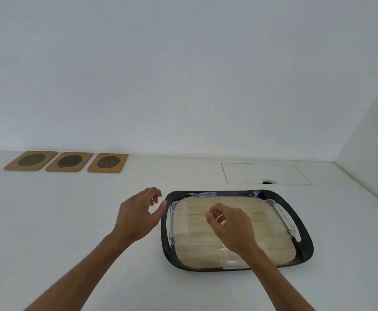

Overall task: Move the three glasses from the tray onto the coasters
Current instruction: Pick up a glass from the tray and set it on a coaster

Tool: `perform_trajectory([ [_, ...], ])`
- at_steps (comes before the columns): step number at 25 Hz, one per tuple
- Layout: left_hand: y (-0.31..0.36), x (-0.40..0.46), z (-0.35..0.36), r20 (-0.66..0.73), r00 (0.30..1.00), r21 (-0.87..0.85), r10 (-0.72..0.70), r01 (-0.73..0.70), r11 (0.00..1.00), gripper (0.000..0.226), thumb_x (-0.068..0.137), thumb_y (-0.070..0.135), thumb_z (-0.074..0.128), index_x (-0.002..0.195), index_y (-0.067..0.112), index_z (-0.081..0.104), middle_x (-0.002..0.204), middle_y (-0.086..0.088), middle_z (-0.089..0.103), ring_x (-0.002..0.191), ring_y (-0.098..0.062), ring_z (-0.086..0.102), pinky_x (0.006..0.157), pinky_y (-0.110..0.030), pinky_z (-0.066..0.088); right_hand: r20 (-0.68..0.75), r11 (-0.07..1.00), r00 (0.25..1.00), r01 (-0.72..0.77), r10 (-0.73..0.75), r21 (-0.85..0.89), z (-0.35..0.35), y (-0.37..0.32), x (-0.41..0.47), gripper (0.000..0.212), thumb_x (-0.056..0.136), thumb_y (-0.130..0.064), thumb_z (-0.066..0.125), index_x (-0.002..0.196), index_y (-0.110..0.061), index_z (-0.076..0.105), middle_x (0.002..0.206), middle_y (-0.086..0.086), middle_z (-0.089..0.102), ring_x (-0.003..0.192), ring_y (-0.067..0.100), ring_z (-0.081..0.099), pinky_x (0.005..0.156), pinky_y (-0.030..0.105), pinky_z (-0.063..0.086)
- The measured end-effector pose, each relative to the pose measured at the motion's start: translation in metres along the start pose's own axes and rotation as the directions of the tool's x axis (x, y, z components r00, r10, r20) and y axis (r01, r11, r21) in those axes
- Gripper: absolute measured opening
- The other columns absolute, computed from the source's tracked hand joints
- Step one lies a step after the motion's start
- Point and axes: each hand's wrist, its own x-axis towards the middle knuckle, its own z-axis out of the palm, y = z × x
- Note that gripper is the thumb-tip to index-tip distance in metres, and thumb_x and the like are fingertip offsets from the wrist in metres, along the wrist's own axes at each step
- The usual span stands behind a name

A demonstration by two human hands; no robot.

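Three tan coasters with dark round centres sit in a row at the far left of the white worktop (71, 221), close to the wall: the left coaster (30, 160), the middle coaster (69, 161) and the right coaster (107, 162), each just beside the next and all bare. Nearer the middle, the left hand (138, 215) hovers above the worktop just left of the tray (304, 248), fingers loosely curled and spread, holding nothing. The black-rimmed tray with its pale slatted base carries all three clear glasses. The left glass (177, 221) stands at the tray's left edge, close to the left hand's thumb. The right hand (230, 227) hangs over the tray's middle with fingertips drawn together above the middle glass (230, 257); whether it touches the rim cannot be told. The right glass (280, 216) stands by the tray's right handle slot.
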Motion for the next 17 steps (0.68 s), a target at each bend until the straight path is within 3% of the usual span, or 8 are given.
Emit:
perform_trajectory([
  [3,-0.004,-0.02,0.004,0.053,0.998,-0.022,-0.035,0.036,0.999,0.027,0.084,0.051,0.047,0.09,0.026,0.057,0.075,0.015,0.06,0.058,-0.01,0.058,0.053,-0.029,0.051,0.048,0.999,0.998,-0.047,0.047,0.011,0.015,-0.007,-0.012,0.026,0.09,-0.05,0.059,0.093,-0.028,0.072,0.08,-0.014,0.074,0.068,0.002,0.068,0.065,0.017,0.052],
  [8,-0.018,-0.043,0.008,0.119,0.993,-0.06,-0.026,0.033,0.998,0.024,0.084,0.049,0.05,0.091,0.026,0.058,0.078,0.014,0.061,0.057,-0.011,0.058,0.054,-0.024,0.046,0.084,0.985,0.982,-0.174,0.171,0.024,0.037,-0.019,-0.023,0.03,0.088,-0.052,0.059,0.099,-0.027,0.071,0.083,-0.015,0.074,0.072,0.003,0.069,0.074,0.03,0.058],
  [12,-0.021,-0.05,0.012,0.15,0.988,-0.067,-0.025,0.036,0.997,0.025,0.084,0.042,0.053,0.098,0.023,0.06,0.088,0.01,0.066,0.061,-0.012,0.06,0.059,-0.021,0.042,0.139,0.979,0.969,-0.203,0.204,-0.015,0.056,-0.029,-0.021,0.051,0.087,-0.06,0.055,0.123,-0.026,0.063,0.109,-0.013,0.072,0.092,0.009,0.069,0.088,0.036,0.054],
  [15,-0.023,-0.047,0.023,0.182,0.983,-0.059,-0.027,0.039,0.998,0.037,0.083,0.032,0.049,0.116,0.019,0.06,0.114,0.003,0.068,0.09,-0.018,0.065,0.08,-0.026,0.043,0.223,0.969,0.944,-0.226,0.243,-0.101,0.073,-0.038,-0.012,0.075,0.084,-0.072,0.047,0.137,-0.019,0.052,0.127,-0.001,0.066,0.115,0.023,0.064,0.094,0.041,0.048],
  [17,-0.024,-0.045,0.032,0.233,0.972,-0.038,-0.017,0.027,0.999,0.049,0.082,0.032,0.044,0.128,0.019,0.055,0.132,0.001,0.061,0.118,-0.019,0.056,0.098,-0.032,0.039,0.248,0.953,0.925,-0.254,0.289,-0.163,0.083,-0.045,-0.009,0.083,0.082,-0.077,0.044,0.137,-0.015,0.049,0.129,0.005,0.064,0.118,0.028,0.062,0.094,0.042,0.047],
])
